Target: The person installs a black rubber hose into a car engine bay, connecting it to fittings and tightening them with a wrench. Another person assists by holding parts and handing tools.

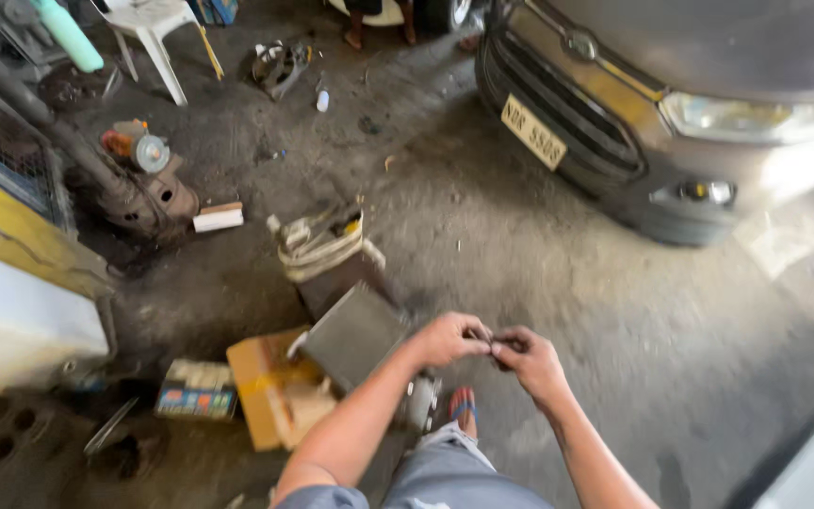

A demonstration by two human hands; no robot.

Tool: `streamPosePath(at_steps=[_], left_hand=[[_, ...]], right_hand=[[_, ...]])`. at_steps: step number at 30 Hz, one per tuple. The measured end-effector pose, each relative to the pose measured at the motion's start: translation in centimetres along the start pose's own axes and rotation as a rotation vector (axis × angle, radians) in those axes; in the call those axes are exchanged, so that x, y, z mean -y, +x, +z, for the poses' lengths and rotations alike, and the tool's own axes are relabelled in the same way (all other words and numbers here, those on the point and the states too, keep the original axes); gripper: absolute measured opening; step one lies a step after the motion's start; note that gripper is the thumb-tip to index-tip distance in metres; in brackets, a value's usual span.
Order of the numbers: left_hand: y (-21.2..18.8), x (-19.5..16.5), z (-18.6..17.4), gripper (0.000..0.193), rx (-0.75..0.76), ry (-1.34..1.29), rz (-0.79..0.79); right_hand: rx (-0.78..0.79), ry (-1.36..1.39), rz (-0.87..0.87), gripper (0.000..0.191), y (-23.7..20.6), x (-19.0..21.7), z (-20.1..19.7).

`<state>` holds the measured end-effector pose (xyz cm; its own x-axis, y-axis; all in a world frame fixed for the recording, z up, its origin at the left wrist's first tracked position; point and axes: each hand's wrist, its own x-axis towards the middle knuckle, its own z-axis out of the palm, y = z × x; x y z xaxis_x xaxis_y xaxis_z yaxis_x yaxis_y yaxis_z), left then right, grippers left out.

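The rough, oil-stained grey concrete floor [482,236] fills most of the view, gritty and darkened in patches. At the upper right stands the glossy silver-grey front of a car [671,113], with a dark slatted grille, a clear headlamp and a yellow plate. On the left runs a boxy yellow-and-white painted metal machine housing [11,283], and above it a white moulded plastic chair [148,24]. Near the middle of the floor lies a flat, rectangular grey finned metal radiator-like panel [350,335], leaning over an open brown cardboard box [270,386] whose contents are hidden by its flaps and the panel. Behind the panel sits a crumpled cream-coloured cloth bundle [317,240], and to its left a small white rectangular block [218,218]. A red-and-blue rubber sandal [463,405] shows just below the hands, above a grey trouser leg. The left hand [449,337] and right hand [531,363] meet in front of the person, above the floor just right of the panel, with fingers [479,332] of both pinched together on a tiny dark object [494,341], perhaps a small metal part, too blurred to identify.
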<state>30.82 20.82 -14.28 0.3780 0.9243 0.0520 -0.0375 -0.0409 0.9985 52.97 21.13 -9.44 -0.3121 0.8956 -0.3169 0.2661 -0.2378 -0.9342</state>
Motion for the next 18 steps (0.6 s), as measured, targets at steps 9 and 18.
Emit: streamPosePath(at_steps=[9,18], left_hand=[[27.6,-5.2,-11.0,0.026,-0.118,0.306,-0.006],[46.4,-4.7,-33.5,0.024,-0.357,0.55,0.087]], right_hand=[[0.022,0.181,0.009,0.024,28.6,8.4,-11.3],[0.274,0.075,-0.165,0.018,62.2,16.6,-9.4]])
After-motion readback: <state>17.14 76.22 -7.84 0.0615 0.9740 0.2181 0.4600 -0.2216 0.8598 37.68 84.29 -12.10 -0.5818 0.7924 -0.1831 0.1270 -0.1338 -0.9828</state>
